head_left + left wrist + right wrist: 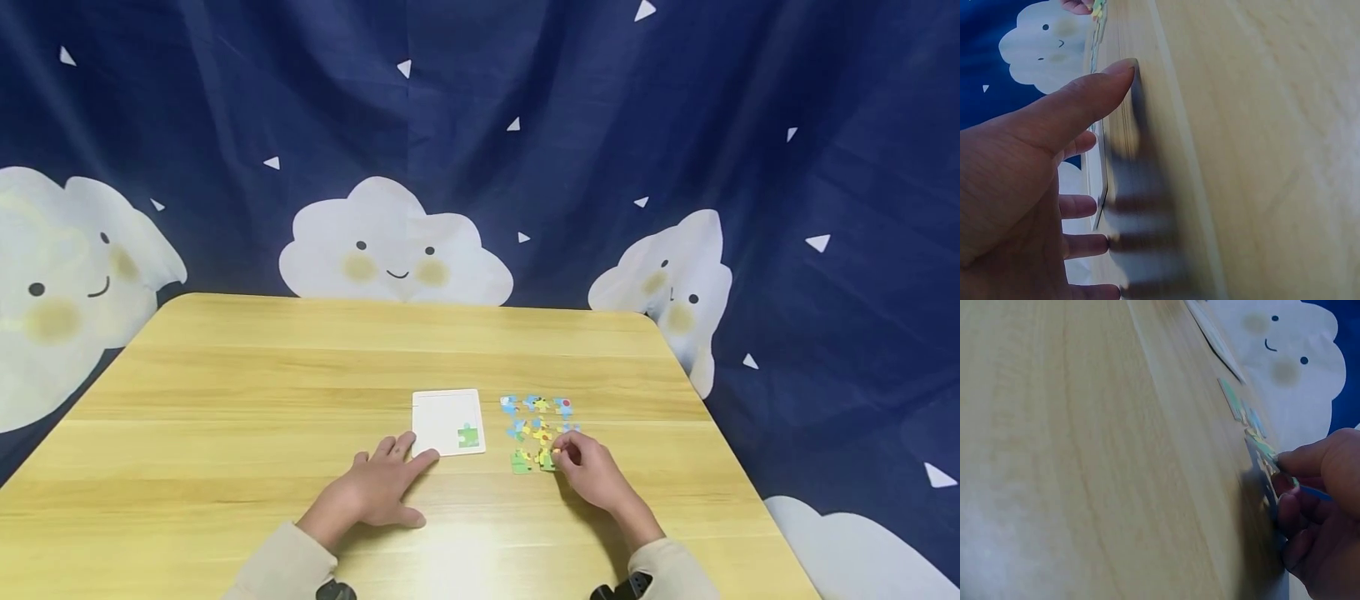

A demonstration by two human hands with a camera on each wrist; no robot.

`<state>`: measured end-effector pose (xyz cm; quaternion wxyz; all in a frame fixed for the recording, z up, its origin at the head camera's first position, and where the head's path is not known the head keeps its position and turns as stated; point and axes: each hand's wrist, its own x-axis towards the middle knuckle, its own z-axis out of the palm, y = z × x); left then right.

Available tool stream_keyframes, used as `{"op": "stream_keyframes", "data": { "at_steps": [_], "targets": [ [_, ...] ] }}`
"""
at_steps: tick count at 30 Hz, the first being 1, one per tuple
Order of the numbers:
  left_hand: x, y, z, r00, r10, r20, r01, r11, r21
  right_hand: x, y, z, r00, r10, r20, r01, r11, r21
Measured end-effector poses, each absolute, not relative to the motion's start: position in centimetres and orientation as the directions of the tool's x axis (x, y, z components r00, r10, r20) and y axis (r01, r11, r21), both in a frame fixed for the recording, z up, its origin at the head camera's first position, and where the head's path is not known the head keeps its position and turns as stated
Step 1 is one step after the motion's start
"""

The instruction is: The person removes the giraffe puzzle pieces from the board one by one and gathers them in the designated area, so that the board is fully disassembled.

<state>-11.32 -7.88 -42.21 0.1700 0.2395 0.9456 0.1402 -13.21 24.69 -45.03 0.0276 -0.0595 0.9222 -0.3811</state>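
Note:
My left hand [378, 485] lies spread over the table, its fingertips at the left and lower edge of a white square puzzle tray [435, 421]. One green puzzle piece [468, 437] sits in the tray's lower right corner. To the right of the tray, loose puzzle pieces in blue, yellow and green [540, 431] lie in rough rows. At the near right end of these rows, my right hand [592, 473] pinches a small puzzle piece [1295, 483] between thumb and fingers. Most of that piece is hidden by the fingers.
A light wooden table [225, 433] spreads out under everything, its far edge meeting a dark blue curtain [465, 100] printed with smiling clouds and white triangles. Both forearms come in from the near side in light sleeves [288, 567], with black straps at the wrists.

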Motion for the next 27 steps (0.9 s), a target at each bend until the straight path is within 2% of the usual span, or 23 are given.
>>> {"op": "stream_keyframes", "data": {
  "at_steps": [14,20,27],
  "targets": [
    [-11.5,-7.9,-42.3,-0.827,0.497,-0.262,0.400,0.848,0.347,-13.6,24.6,-45.3,-0.995,-0.096,0.033,-0.094,0.742,-0.663],
    [-11.5,-7.8,-42.4,-0.826,0.492,-0.275,0.394,0.853,0.342,-13.8,24.1,-45.1,-0.997,-0.068,0.045,-0.081,0.722,-0.687],
    [-11.6,-7.8,-42.4,-0.829,0.491,-0.269,0.397,0.854,0.337,-14.6,22.4,-44.4,-0.991,-0.113,0.074,-0.132,0.680,-0.721]
  ]
}}
